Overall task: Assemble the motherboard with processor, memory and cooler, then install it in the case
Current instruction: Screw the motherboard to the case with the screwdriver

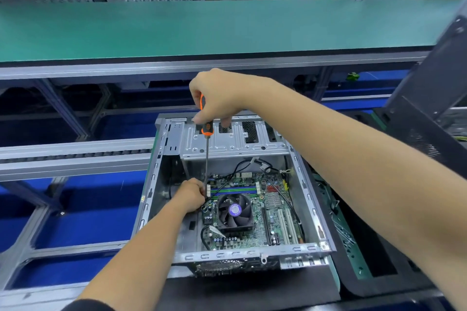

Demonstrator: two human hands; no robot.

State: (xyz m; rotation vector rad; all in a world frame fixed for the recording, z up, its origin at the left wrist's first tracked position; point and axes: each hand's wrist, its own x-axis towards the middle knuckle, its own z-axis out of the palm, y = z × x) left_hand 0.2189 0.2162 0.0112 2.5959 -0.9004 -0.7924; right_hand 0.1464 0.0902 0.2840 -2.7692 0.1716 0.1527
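An open grey metal case (313,212) lies in front of me with the green motherboard (275,212) inside it. A black cooler fan (233,211) sits on the board, and memory slots (235,190) run just behind it. My right hand (217,94) grips the orange-and-black handle of a long screwdriver (206,149) that stands upright, its shaft running down to the board's far left corner. My left hand (190,193) is inside the case at that corner, fingers curled and pinching around the shaft's lower end. The tip itself is hidden by the hand.
A drive cage (237,141) spans the far end of the case. Black cables (283,194) cross the board. A green conveyor belt (202,30) runs behind. A dark panel (434,88) leans at the right, and another black tray (358,260) lies right of the case.
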